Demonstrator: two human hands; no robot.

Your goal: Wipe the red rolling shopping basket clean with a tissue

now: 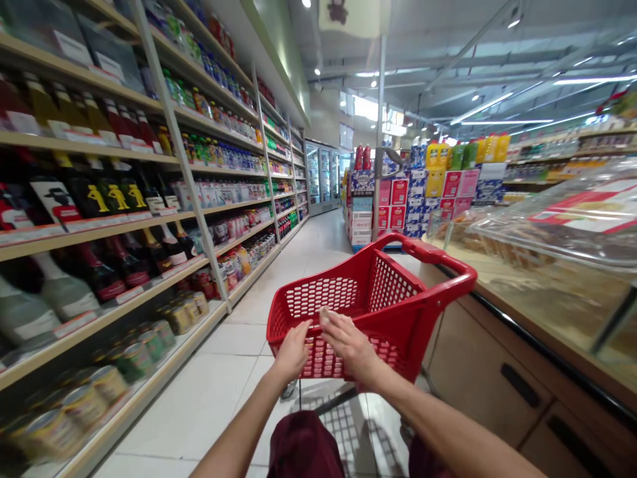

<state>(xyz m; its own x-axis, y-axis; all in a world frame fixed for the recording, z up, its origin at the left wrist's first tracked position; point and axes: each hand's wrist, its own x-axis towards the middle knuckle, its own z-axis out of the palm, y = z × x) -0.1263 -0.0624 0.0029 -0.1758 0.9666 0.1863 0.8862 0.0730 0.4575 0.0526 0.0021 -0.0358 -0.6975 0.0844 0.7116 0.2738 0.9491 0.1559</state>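
A red plastic shopping cart (pixel 318 292) with a perforated basket stands right in front of me, its handle (pixel 438 255) at the far right end. My left hand (pixel 293 348) is at the near rim of the basket, fingers stretched out and holding nothing that I can see. Beside it, my right hand (pixel 351 345) reaches over the same rim with its fingers bent close together. Something small and pale shows at its fingertips, too unclear to name. Where the hands overlap the rim, I cannot tell whether they touch it. The visible basket floor shows no goods.
Tall shelves (pixel 149 159) of bottles and cans line the left side. A counter (pixel 488 332) with clear plastic food packs (pixel 557 232) runs along the right. Stacked drink cartons (pixel 398 202) and a pole (pixel 381 133) stand ahead; glass-door coolers (pixel 321 172) are farther back. Pale floor tiles (pixel 223 372) lie between.
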